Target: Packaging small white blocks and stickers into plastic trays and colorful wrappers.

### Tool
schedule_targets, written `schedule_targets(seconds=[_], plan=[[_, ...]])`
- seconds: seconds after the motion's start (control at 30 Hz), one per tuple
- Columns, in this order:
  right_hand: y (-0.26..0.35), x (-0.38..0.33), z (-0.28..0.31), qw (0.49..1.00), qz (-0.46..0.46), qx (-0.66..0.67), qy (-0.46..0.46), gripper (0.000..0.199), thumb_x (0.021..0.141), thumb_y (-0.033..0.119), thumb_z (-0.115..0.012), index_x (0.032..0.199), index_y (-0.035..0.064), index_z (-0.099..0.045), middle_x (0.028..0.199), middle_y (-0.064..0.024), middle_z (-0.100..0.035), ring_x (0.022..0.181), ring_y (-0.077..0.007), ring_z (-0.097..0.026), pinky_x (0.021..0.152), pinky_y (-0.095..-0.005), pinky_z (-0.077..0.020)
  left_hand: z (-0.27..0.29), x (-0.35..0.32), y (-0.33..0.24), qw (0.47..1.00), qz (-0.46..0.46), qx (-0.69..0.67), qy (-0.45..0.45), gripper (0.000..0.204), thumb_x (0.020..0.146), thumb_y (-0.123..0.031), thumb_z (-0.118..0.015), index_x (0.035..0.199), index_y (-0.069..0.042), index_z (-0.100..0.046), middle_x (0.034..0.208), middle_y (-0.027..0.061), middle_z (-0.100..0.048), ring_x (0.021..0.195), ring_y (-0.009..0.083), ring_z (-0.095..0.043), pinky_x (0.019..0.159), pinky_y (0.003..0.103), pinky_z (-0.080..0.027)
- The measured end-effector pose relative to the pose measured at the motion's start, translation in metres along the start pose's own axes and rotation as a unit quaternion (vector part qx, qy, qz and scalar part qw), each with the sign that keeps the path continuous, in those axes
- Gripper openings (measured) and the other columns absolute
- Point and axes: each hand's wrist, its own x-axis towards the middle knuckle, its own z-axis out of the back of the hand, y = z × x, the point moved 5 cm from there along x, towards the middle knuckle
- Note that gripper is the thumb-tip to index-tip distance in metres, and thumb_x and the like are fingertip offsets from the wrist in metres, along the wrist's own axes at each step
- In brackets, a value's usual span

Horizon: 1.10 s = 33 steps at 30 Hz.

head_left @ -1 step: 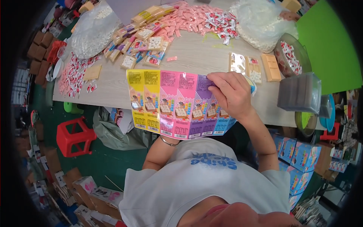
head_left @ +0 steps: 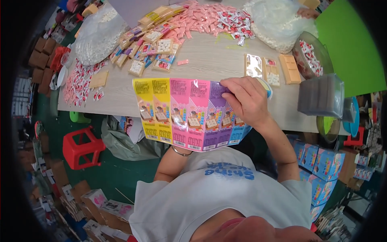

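Observation:
A large sheet of printed labels [head_left: 193,111], striped in yellow, pink, purple and blue, is held up in front of me over the near edge of the table. My right hand [head_left: 249,101] is closed on its upper right part, thumb and fingers pinching the purple edge. Behind the sheet my left hand is hidden; only the forearm and a bracelet at the wrist show below it. Just past my right hand lie a clear tray [head_left: 253,65] and a filled pack [head_left: 272,72]. Beside them sits a stack of tan wafer-like blocks [head_left: 290,69].
Packed trays [head_left: 155,48] pile up at the back left, beside many pink sachets [head_left: 197,22]. Clear bags of white pieces [head_left: 94,38] stand on both sides. To the right are a bowl of sachets [head_left: 312,56] and a grey plastic bin [head_left: 321,97]. A red stool [head_left: 82,147] stands on the floor.
The sheet's left side has dropped slightly and shifted a little to the left. My right hand keeps its pinch on the sheet.

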Motion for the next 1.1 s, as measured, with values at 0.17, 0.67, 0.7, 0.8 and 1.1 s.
schedule_targets(seconds=[0.17,0.67,0.7,0.8,1.1], plan=[[0.002,-0.012,-0.003,0.998,0.01,0.055,-0.01,0.025,0.08,0.012,-0.078,0.104,0.0055,-0.072,0.096,-0.0069,-0.07,0.081,-0.0273,-0.064,0.072,-0.0385,-0.05,0.004,-0.006,-0.01,0.998,0.041,0.044,-0.02,0.067,0.104,-0.061,-0.036,0.153,-0.014,-0.038,0.153,0.0127,-0.044,0.138,0.033,-0.045,0.113,0.054,-0.039],[0.022,-0.005,0.004,0.997,0.01,0.075,-0.009,0.027,0.078,0.014,-0.077,0.104,0.0069,-0.072,0.093,-0.0041,-0.067,0.08,-0.0263,-0.059,0.077,-0.0395,-0.0451,0.006,-0.032,-0.037,0.988,0.063,0.134,-0.055,0.068,0.104,-0.061,-0.035,0.153,-0.014,-0.038,0.153,0.0129,-0.044,0.138,0.0328,-0.045,0.114,0.054,-0.039],[0.021,-0.004,0.003,0.997,0.009,0.074,-0.012,0.027,0.078,0.014,-0.077,0.104,0.0069,-0.072,0.093,-0.0041,-0.067,0.08,-0.0263,-0.059,0.077,-0.0395,-0.0451,0.005,-0.032,-0.038,0.987,0.065,0.139,-0.053,0.068,0.104,-0.062,-0.035,0.153,-0.014,-0.038,0.153,0.0129,-0.044,0.138,0.0328,-0.045,0.114,0.054,-0.039],[0.021,-0.004,0.003,0.996,0.013,0.085,-0.015,0.027,0.079,0.016,-0.077,0.104,0.0076,-0.072,0.093,-0.0035,-0.067,0.079,-0.0259,-0.059,0.076,-0.0392,-0.045,0.004,-0.03,-0.042,0.984,0.073,0.155,-0.05,0.069,0.104,-0.062,-0.035,0.153,-0.014,-0.037,0.153,0.013,-0.044,0.138,0.0328,-0.045,0.114,0.054,-0.039],[0.019,-0.021,-0.01,0.993,-0.005,0.121,-0.003,0.028,0.081,0.021,-0.078,0.106,0.0098,-0.073,0.093,-0.0023,-0.067,0.08,-0.0242,-0.06,0.073,-0.0384,-0.0456,0.008,-0.036,-0.043,0.973,0.116,0.19,-0.061,0.069,0.104,-0.062,-0.035,0.153,-0.013,-0.037,0.153,0.0131,-0.044,0.138,0.0327,-0.045,0.114,0.053,-0.039]])
